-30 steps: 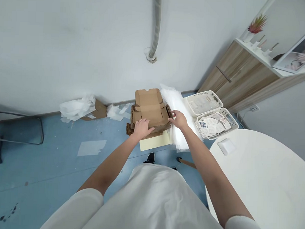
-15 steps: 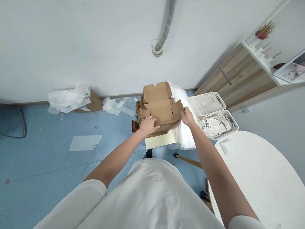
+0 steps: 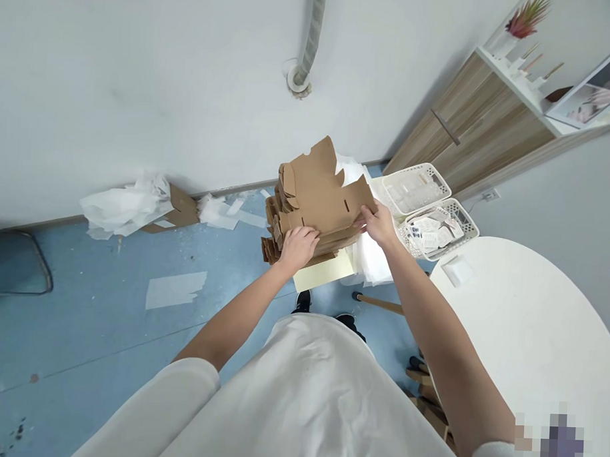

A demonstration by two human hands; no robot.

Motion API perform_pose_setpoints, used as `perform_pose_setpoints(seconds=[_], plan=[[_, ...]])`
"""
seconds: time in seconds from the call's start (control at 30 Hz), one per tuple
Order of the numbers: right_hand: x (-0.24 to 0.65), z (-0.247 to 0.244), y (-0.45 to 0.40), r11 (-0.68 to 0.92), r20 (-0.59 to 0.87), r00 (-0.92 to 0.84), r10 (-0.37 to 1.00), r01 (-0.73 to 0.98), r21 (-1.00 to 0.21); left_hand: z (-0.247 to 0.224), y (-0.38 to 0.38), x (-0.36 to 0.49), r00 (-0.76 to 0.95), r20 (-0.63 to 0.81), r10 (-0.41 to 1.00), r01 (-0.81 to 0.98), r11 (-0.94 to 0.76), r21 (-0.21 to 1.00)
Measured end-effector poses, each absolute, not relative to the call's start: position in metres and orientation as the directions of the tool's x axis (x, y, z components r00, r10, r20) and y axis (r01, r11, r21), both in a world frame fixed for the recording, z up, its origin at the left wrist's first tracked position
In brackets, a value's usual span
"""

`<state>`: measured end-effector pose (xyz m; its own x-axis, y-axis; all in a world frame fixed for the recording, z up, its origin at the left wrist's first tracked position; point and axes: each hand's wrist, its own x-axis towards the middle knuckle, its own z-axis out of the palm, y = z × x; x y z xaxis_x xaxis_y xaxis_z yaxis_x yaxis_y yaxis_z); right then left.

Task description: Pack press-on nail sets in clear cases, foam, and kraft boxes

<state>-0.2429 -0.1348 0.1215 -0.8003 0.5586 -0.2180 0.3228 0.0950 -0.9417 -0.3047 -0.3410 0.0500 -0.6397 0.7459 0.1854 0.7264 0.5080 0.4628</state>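
Note:
A stack of flattened brown cardboard boxes [image 3: 279,241] rises in front of me near the wall. Its top cardboard sheet [image 3: 319,192] is tilted, with the right side raised. My right hand [image 3: 378,223] pinches the right edge of that sheet. My left hand [image 3: 299,247] lies on the near left edge of the sheet, fingers spread over it. Pale yellow board [image 3: 325,272] sticks out below the stack. White soft wrapping [image 3: 374,261] lies just right of the stack, partly behind my right hand.
Two white baskets [image 3: 410,209] with small packets stand right of the stack. A round white table [image 3: 521,329] fills the right side, a wooden cabinet [image 3: 489,121] behind. White plastic [image 3: 128,206] and a carton [image 3: 183,207] lie by the wall; a dark chair [image 3: 13,262] is far left.
The top cardboard sheet has lifted and tilted on its right side, with my right hand at its edge. The whole view has shifted slightly, and more of my shoes shows.

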Motion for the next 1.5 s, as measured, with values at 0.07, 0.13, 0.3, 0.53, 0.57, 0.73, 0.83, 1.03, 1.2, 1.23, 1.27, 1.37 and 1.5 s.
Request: perform_pose_setpoints(seconds=[0.07, 0.13, 0.3, 0.53, 0.57, 0.73, 0.83, 1.03, 1.2, 1.23, 1.27, 1.37, 1.5], plan=[[-0.241, 0.123, -0.141, 0.069, -0.147, -0.803, 0.577, 0.228, -0.971, 0.056, -0.344, -0.304, -0.730, 0.225, 0.645, 0.654, 0.565, 0.503], [-0.236, 0.124, -0.141, 0.030, -0.080, -0.769, 0.634, 0.128, -0.991, 0.063, -0.346, -0.306, -0.825, 0.242, 0.511, 0.546, 0.613, 0.570], [-0.211, 0.129, -0.120, -0.055, -0.013, -0.621, 0.783, -0.049, -0.997, 0.072, -0.341, -0.317, -0.861, 0.202, 0.467, 0.416, 0.418, 0.807], [-0.125, 0.132, -0.091, -0.115, -0.047, -0.394, 0.918, -0.150, -0.982, 0.071, -0.270, -0.308, -0.759, -0.087, 0.646, -0.045, 0.081, 0.996], [-0.108, 0.132, -0.089, -0.118, -0.056, -0.359, 0.932, -0.152, -0.981, 0.070, -0.258, -0.300, -0.717, -0.114, 0.687, -0.071, 0.091, 0.993], [-0.007, 0.121, -0.082, -0.100, -0.100, -0.166, 0.981, 0.006, -0.995, 0.068, -0.204, -0.246, -0.550, -0.069, 0.832, 0.084, 0.138, 0.987], [0.064, 0.107, -0.082, -0.083, -0.084, -0.003, 0.996, 0.138, -0.987, 0.068, -0.175, -0.204, -0.434, -0.005, 0.901, 0.293, 0.147, 0.945], [0.192, 0.073, -0.086, -0.151, -0.081, 0.237, 0.968, 0.293, -0.944, 0.060, -0.120, -0.107, -0.171, 0.059, 0.984, 0.543, 0.044, 0.839], [0.265, 0.046, -0.093, -0.236, -0.136, 0.280, 0.950, 0.364, -0.901, 0.041, -0.084, -0.042, -0.035, -0.018, 0.999, 0.625, 0.036, 0.780], [0.275, 0.040, -0.094, -0.256, -0.151, 0.284, 0.947, 0.382, -0.888, 0.037, -0.078, -0.031, -0.013, -0.034, 0.999, 0.636, 0.035, 0.771], [0.285, 0.034, -0.096, -0.276, -0.166, 0.289, 0.943, 0.398, -0.875, 0.033, -0.072, -0.022, 0.007, -0.052, 0.999, 0.642, 0.036, 0.766], [0.306, 0.017, -0.098, -0.316, -0.191, 0.301, 0.934, 0.452, -0.834, 0.019, -0.060, 0.003, 0.044, -0.117, 0.992, 0.646, 0.061, 0.761], [0.322, -0.003, -0.099, -0.340, -0.227, 0.269, 0.936, 0.523, -0.782, 0.001, -0.050, 0.028, 0.026, -0.218, 0.976, 0.658, 0.148, 0.738]])
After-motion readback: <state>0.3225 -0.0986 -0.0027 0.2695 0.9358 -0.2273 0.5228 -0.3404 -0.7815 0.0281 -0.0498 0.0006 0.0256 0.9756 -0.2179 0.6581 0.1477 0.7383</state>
